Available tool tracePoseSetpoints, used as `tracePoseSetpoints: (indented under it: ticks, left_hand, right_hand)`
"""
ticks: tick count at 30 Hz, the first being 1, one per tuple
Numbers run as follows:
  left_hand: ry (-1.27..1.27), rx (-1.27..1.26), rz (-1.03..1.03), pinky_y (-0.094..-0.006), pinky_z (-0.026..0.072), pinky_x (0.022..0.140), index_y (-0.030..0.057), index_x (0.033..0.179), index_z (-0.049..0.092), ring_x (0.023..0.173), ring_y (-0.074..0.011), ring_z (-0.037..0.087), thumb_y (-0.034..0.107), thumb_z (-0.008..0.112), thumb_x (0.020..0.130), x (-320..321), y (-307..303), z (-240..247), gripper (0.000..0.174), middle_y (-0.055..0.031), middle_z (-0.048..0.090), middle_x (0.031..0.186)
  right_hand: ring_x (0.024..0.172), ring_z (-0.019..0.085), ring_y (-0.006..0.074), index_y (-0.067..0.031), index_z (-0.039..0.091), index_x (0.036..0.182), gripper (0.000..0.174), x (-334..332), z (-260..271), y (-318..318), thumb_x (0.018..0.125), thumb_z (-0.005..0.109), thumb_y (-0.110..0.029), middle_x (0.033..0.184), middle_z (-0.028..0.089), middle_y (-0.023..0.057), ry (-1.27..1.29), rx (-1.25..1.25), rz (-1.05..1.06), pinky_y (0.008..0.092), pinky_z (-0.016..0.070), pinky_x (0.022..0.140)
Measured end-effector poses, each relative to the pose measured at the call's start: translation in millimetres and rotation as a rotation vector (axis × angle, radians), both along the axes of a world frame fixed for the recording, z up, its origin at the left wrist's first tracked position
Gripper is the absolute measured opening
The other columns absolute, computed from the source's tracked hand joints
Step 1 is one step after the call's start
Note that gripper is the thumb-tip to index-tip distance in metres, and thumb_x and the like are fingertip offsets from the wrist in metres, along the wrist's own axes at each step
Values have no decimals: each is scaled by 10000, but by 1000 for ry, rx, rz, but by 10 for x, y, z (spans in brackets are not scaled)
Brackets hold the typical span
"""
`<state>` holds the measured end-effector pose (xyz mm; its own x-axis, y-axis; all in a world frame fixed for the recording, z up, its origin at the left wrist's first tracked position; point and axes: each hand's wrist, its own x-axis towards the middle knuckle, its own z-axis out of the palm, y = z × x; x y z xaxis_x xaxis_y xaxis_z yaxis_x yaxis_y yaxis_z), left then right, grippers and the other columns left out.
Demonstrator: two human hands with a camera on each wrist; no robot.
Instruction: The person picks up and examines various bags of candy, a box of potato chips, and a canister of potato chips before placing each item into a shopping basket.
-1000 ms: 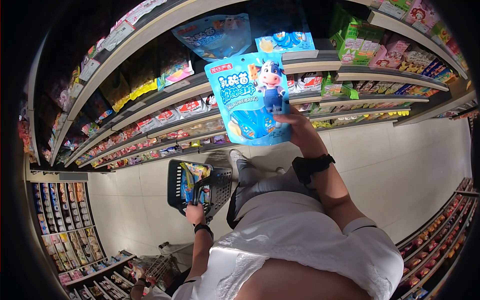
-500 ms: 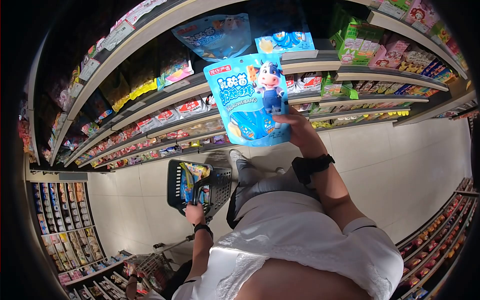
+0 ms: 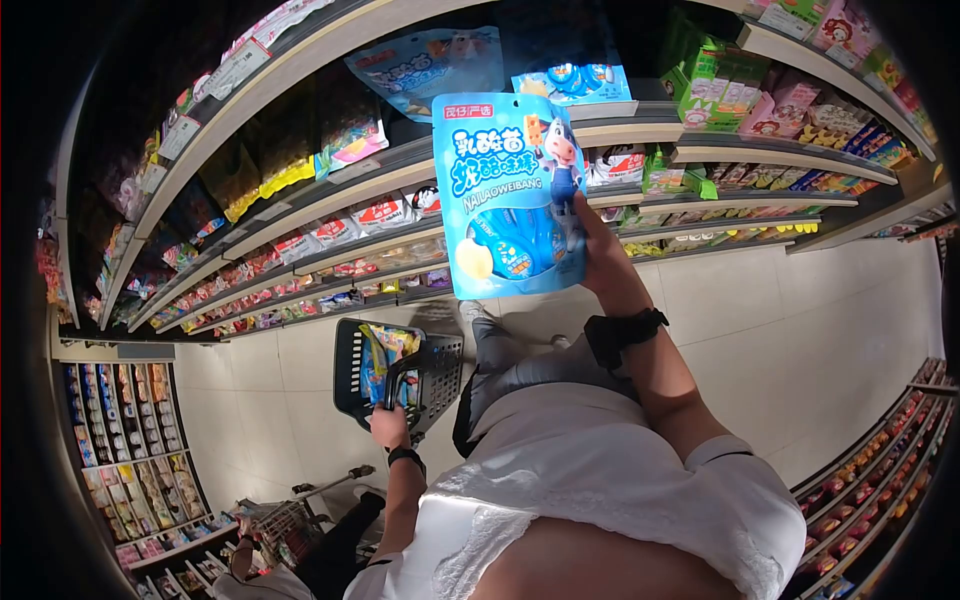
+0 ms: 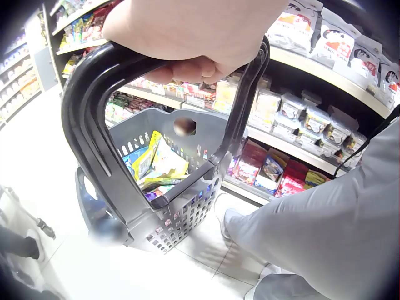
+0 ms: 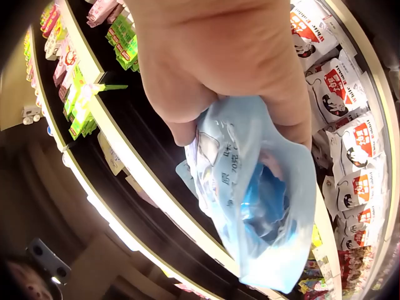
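Observation:
My right hand (image 3: 604, 252) holds a light-blue snack pouch (image 3: 500, 205) by its lower right edge, thumb on the front. The pouch shows a cartoon cow and white lettering, with blue wrapped pieces visible through its lower part. From below in the right wrist view, the pouch's bottom (image 5: 262, 250) hangs from the grip between thumb and fingers. Down at my side, my left hand (image 3: 390, 427) grips the black handle (image 4: 94, 131) of a grey shopping basket (image 3: 440, 395). Several colourful snack bags (image 4: 164, 159) lie inside the basket.
Shelves of packaged sweets curve across the front, with similar blue pouches (image 3: 430, 70) behind the held one. Green boxes (image 3: 715, 85) stand right of them. Behind on the left, another person is beside a shopping cart (image 3: 290, 525). More shelving (image 3: 880, 480) lines the right side.
The pouch has turned in my right hand, standing straighter with its cow side angled away, and shifted slightly right. The other person and cart have moved farther into view. My left hand stays put.

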<state>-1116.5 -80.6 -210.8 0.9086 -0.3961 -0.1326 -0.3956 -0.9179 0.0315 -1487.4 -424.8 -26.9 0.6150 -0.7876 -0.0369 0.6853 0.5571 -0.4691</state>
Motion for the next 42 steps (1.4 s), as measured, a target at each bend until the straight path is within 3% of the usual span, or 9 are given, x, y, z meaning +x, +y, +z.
tracePoseSetpoints:
  ticks: [5, 7, 8, 12, 21, 27, 31, 37, 42]
  left_hand:
    - [-2, -14, -5, -489, 558, 818, 109, 1121, 732, 919, -385, 704, 328, 686, 777, -21, -3, 8, 410, -191, 735, 971]
    - [-3, -12, -8, -490, 558, 816, 106, 1121, 732, 917, -386, 704, 324, 687, 774, -30, -12, 28, 412, -194, 735, 969]
    - [-3, -1, -8, -489, 556, 819, 102, 1125, 731, 918, -387, 704, 322, 690, 771, -36, -12, 36, 419, -196, 734, 969]
    - [21, -25, -28, -487, 552, 828, 89, 1146, 724, 925, -388, 702, 317, 703, 768, -1, 21, -13, 442, -205, 732, 976]
    - [-12, -113, -58, -506, 538, 802, 16, 1026, 733, 904, -439, 682, 270, 687, 783, -28, 20, -14, 355, -240, 717, 917]
    - [210, -48, -12, -498, 533, 856, 23, 1178, 682, 999, -416, 675, 400, 752, 774, 39, -90, 21, 557, -241, 711, 1041]
    - [27, -288, -488, -452, 470, 990, -28, 1351, 498, 1170, -414, 584, 443, 821, 756, -471, -881, 360, 825, -260, 581, 1305]
    - [885, -1011, -854, -379, 442, 1031, -18, 1339, 526, 1222, -256, 573, 269, 694, 944, -1811, -2297, 1819, 517, -160, 603, 1294]
    - [1480, -999, -727, -301, 494, 854, 8, 1218, 587, 952, -161, 627, 303, 606, 1009, -2060, -2838, 2202, 362, -64, 660, 1055]
  right_hand:
    - [999, 696, 227, -22, 489, 1341, 541, -41, 49, 20, 1019, 528, -455, 1133, 684, 123, -23, 116, -29, 399, 585, 799]
    - [653, 658, 173, -63, 504, 1112, 355, -72, 5, -19, 1018, 540, -404, 825, 646, 64, -594, -149, 307, 321, 489, 532]
    - [445, 489, 116, -107, 422, 945, 297, -60, 65, 22, 1007, 555, -366, 643, 509, 12, -610, -30, 336, 260, 307, 420]
    - [440, 425, 81, -93, 417, 970, 294, 89, -74, 30, 1001, 557, -349, 627, 487, 9, -967, 78, 444, 225, 285, 428]
    - [483, 468, 79, -89, 436, 1001, 374, 10, 18, 77, 925, 676, -365, 630, 478, -19, -741, 16, 422, 219, 312, 507]
    - [496, 459, 91, -63, 460, 1038, 375, 66, -93, 3, 934, 652, -368, 670, 503, 0, -788, -52, 456, 234, 329, 507]
    - [517, 462, 102, -44, 470, 1053, 378, 96, -40, 17, 938, 638, -361, 694, 522, 21, -783, -38, 482, 241, 340, 520]
    - [539, 475, 124, -16, 477, 1056, 413, 153, -19, 69, 955, 583, -403, 716, 547, 58, -653, -26, 444, 253, 339, 545]
    - [564, 490, 162, 20, 508, 1050, 555, 86, 34, 224, 936, 520, -523, 731, 547, 89, -644, -62, 571, 290, 320, 533]
